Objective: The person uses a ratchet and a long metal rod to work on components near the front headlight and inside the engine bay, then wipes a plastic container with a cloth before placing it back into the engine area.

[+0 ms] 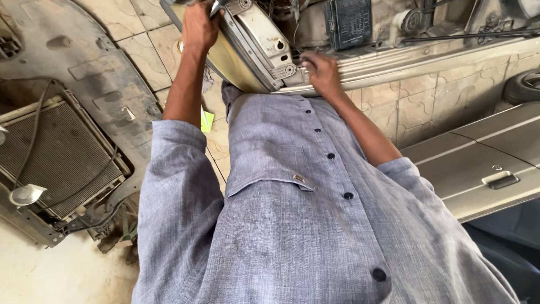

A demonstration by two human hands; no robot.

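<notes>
Radiator (59,155), one only, is seen at the far left, laid flat on a dark plastic undertray (107,73) that is spread over the tiled floor (135,39), probably to keep it out of the way. A small white funnel-shaped piece (25,194) is set at its near corner.

Next, the left hand (198,25) is raised to the top edge of the picture and closed around the upper part of a headlamp housing (253,48); what exactly is pinched inside the fist cannot be told, since the fingers are cut off by the frame. The housing, one unit, is held tilted against the car's front, seemingly so that it is steadied while it is handled. A yellow-green scrap (207,120) lies on the tiles beneath the forearm.

Further right, the right hand (322,70) is curled loosely at the housing's lower corner, fingertips touching where it meets the pale body panel (405,56); nothing separate is seen in it. A black fuse box (349,22) is seen in the engine bay behind.

At the far right, one detached door panel (484,163) with a recessed handle lies flat.
</notes>
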